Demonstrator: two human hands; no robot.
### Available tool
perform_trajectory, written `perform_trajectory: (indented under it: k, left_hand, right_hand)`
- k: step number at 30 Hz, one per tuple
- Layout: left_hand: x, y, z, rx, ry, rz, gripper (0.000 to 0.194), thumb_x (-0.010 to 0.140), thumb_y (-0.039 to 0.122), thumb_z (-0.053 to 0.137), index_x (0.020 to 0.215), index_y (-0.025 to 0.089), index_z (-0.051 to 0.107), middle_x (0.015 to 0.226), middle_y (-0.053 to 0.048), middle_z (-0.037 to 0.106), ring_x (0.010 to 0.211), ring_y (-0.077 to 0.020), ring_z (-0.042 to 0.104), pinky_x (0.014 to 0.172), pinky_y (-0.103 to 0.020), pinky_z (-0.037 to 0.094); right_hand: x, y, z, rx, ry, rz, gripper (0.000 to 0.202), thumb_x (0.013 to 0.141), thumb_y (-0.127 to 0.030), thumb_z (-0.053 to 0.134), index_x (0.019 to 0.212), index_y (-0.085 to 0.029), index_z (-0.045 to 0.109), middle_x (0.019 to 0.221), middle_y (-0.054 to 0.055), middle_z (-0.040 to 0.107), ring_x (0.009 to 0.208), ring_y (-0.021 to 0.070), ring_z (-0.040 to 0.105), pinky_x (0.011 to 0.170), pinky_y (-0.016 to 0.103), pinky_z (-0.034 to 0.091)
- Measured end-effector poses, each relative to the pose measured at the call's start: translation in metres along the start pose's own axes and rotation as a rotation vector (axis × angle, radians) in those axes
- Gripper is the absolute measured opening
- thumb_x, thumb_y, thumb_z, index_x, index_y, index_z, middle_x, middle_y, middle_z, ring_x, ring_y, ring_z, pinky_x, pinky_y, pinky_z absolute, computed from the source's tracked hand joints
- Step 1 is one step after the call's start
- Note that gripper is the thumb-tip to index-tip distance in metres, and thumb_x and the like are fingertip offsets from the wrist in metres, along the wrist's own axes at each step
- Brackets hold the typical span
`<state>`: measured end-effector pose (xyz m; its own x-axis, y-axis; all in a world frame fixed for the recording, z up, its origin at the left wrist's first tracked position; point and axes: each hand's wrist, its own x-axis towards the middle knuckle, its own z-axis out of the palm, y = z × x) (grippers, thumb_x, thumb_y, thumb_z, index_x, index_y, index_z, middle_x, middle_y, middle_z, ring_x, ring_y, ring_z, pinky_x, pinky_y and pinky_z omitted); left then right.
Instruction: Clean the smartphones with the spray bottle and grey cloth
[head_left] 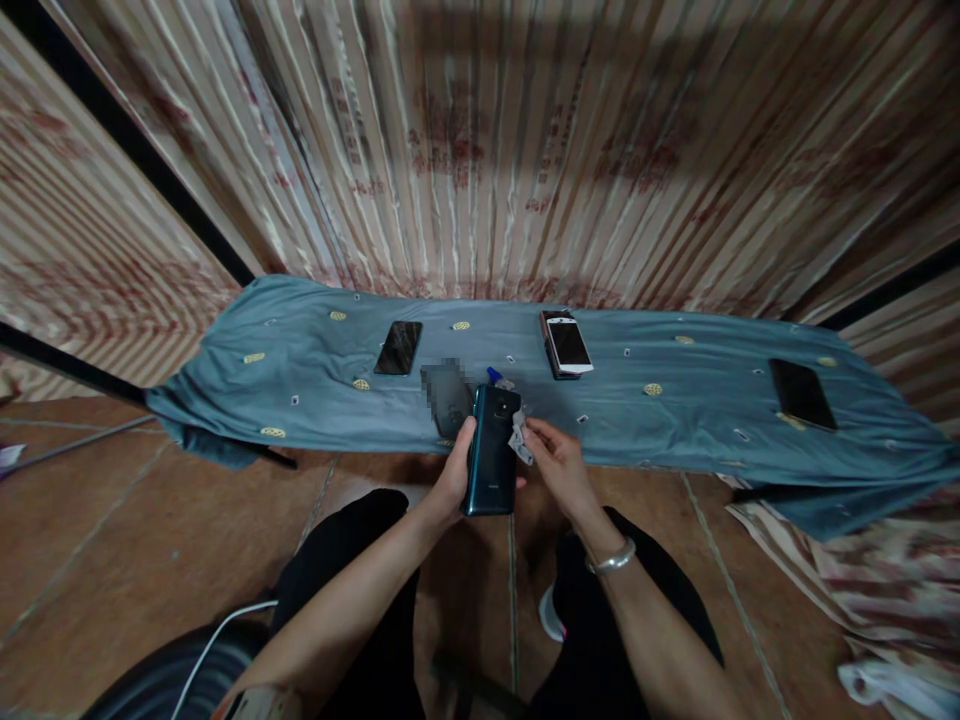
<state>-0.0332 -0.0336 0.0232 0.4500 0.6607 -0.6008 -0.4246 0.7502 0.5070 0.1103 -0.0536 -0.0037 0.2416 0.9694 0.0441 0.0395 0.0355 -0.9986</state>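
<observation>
A dark blue-green phone (492,460) is upright in my left hand (454,474), its back and camera ring facing me. The fingers of my left hand wrap round its lower part. My right hand (555,458) pinches a small crumpled grey-white cloth (520,440) against the phone's upper right edge. Just behind the phone, a blue-tipped item (494,376) lies on the cloth-covered table (322,400). A dark flat object (448,395), partly blurred out, lies to the left of the held phone.
A black phone (399,348) lies left on the table. A white-framed phone (568,344) rests on a darker one right of centre. Another dark phone (802,393) is at the far right. Striped curtains (480,150) hang behind; a white cable (214,640) runs at lower left.
</observation>
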Motion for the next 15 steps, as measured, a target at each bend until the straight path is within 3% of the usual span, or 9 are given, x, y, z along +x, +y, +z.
perform_trajectory:
  k: [3,8,15]
  left_hand:
    - [0.000,0.001,0.000,-0.003,0.014,0.017,0.056,0.092,0.055,0.034,0.095,0.010,0.067,0.066,-0.009,0.069,0.057,-0.0192,0.065,0.068,-0.038,0.058]
    - [0.001,0.007,-0.002,0.029,0.036,0.084,0.060,0.092,0.054,0.033,0.097,0.007,0.069,0.071,-0.011,0.072,0.058,-0.0208,0.066,0.060,-0.032,0.055]
    - [0.006,0.010,-0.009,-0.021,0.070,0.108,0.056,0.091,0.054,0.038,0.101,0.008,0.069,0.070,-0.009,0.072,0.056,-0.0191,0.066,0.057,-0.028,0.053]
  right_hand:
    - [-0.002,-0.001,0.002,-0.007,-0.009,-0.005,0.035,0.079,-0.047,0.062,0.097,-0.017,0.070,0.087,0.005,0.072,0.079,0.0172,0.064,0.074,0.030,0.051]
    - [-0.007,0.000,0.008,0.032,-0.097,0.063,0.038,0.079,-0.050,0.061,0.097,-0.017,0.069,0.078,0.003,0.068,0.063,0.0140,0.059,0.055,0.025,0.048]
    - [-0.008,0.004,0.011,0.046,-0.087,0.058,0.035,0.078,-0.048,0.063,0.092,-0.018,0.071,0.080,0.003,0.070,0.071,0.0147,0.061,0.068,0.028,0.048]
